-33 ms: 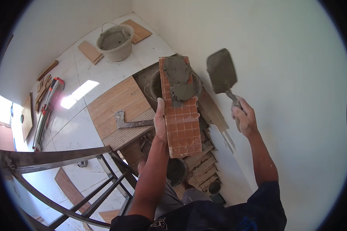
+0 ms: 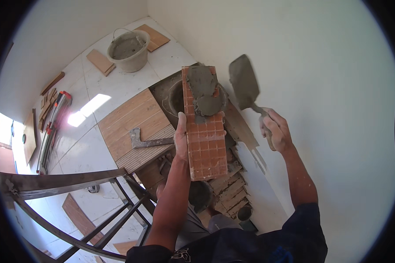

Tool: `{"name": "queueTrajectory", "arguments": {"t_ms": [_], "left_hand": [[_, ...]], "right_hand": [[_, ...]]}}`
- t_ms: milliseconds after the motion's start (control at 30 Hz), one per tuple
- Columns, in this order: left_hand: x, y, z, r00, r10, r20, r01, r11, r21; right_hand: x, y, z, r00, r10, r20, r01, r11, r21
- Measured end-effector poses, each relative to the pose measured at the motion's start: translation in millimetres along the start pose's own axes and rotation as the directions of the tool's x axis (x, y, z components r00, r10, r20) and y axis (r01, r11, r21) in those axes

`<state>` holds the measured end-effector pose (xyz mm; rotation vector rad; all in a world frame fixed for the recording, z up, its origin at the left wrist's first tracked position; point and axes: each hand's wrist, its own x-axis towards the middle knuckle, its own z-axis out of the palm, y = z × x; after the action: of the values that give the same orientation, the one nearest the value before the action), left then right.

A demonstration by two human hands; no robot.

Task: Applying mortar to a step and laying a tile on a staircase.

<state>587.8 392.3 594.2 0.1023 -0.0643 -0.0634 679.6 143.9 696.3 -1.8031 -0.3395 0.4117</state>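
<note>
My left hand (image 2: 181, 138) grips a long narrow tile (image 2: 207, 151) by its left edge, thumb along the side and fingers hidden beneath. The tile's reddish-brown, grid-ribbed back faces up. Wet grey mortar (image 2: 202, 83) lies over its far half, with a rounder lump nearest the middle. To the right, my right hand (image 2: 278, 131) is closed round the handle of a trowel (image 2: 244, 81). Its mortar-smeared blade points up and away, apart from the tile, in front of the white wall. Behind the tile, a dark round tub (image 2: 176, 98) is partly hidden.
A hammer-like tool (image 2: 137, 139) lies on wood-look tiles (image 2: 129, 118) at the left. A bucket of mortar (image 2: 131, 61) stands farther back. Metal railing (image 2: 66, 179) crosses the lower left; a red-and-grey tile cutter (image 2: 52, 131) lies beyond. Unfinished steps (image 2: 228, 193) and another bucket (image 2: 201, 195) are below.
The trowel has turned in my right hand, its blade swinging slightly left and showing narrower. My left hand and the tile have hardly moved.
</note>
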Motion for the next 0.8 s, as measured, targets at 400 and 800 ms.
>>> {"name": "queueTrajectory", "arguments": {"t_ms": [400, 800], "left_hand": [[-16.8, -8.8, 0.2, 0.997, -0.072, 0.022, 0.072, 0.997, -0.012], [5.8, -41.0, 12.7, 0.995, -0.022, -0.094, 0.026, 0.999, 0.039]], "right_hand": [[-4.3, -39.3, -72.0, 0.982, 0.020, 0.190, 0.157, 0.490, -0.857], [-14.8, -62.9, -7.3, 0.926, 0.236, 0.293, 0.077, 0.644, -0.761]]}}
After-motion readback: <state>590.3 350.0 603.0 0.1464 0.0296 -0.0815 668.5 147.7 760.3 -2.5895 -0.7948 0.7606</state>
